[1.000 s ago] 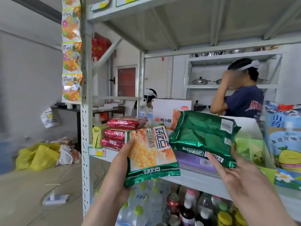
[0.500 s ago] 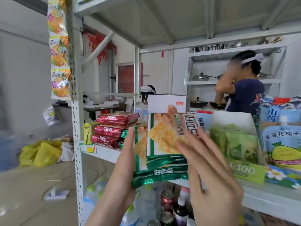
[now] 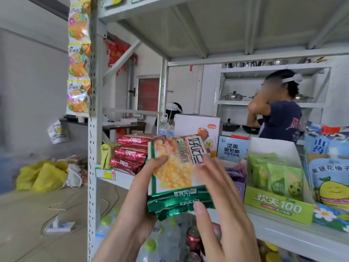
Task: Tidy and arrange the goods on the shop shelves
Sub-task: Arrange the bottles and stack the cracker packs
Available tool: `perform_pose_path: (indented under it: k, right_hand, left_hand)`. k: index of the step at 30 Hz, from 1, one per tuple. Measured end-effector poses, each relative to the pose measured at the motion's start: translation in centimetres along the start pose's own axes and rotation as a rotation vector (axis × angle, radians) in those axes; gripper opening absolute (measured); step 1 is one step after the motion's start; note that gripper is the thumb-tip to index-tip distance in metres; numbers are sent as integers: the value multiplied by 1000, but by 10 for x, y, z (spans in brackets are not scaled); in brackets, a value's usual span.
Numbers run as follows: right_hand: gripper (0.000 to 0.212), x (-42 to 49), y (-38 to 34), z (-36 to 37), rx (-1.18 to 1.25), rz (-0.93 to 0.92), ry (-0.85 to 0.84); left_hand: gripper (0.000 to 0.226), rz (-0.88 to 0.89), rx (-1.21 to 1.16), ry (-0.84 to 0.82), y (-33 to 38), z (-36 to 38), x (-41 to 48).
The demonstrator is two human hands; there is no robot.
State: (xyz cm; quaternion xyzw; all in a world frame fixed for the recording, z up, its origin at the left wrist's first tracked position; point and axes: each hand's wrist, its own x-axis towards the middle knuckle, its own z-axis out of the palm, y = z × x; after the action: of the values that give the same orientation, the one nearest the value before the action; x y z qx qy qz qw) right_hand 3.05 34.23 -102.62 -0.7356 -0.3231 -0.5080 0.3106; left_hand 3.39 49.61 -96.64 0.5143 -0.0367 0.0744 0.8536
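Two stacked green cracker packets (image 3: 175, 174) with an orange cracker picture are upright in front of the middle shelf (image 3: 283, 241). My left hand (image 3: 136, 205) grips them at their left side, thumb on the front. My right hand (image 3: 226, 214) lies flat against the front of the stack with straight fingers, and its thumb touches the crimped bottom edge. On the shelf's left end sits a pile of red packets (image 3: 130, 154) of the same brand.
On the shelf behind the packets stand a purple box (image 3: 236, 178), a green display box (image 3: 277, 203), a blue box (image 3: 231, 148), a white carton (image 3: 196, 123) and pouch drinks (image 3: 328, 173). Bottles and cans (image 3: 151, 246) fill the shelf below. A person (image 3: 281, 118) stands behind the rack. Yellow bags (image 3: 43, 176) lie on the floor.
My right hand brought the green packet off the purple box onto the packet in my left hand. The two packets are together and my right hand rests on their front.
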Motion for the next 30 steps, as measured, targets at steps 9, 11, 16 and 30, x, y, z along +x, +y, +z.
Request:
perform_pose_path:
  k: [9, 11, 16, 30]
  right_hand:
    - [58, 61, 49, 79, -120, 210, -380]
    - [62, 73, 56, 102, -199, 230, -467]
    - [57, 84, 58, 124, -418, 276, -575]
    - [25, 100, 43, 92, 512, 953, 420]
  left_hand:
    - [37, 255, -111, 248, 30, -77, 9]
    - [34, 237, -115, 253, 33, -94, 13]
    - [28, 245, -142, 241, 40, -115, 16]
    - [23, 192, -68, 226, 36, -119, 18]
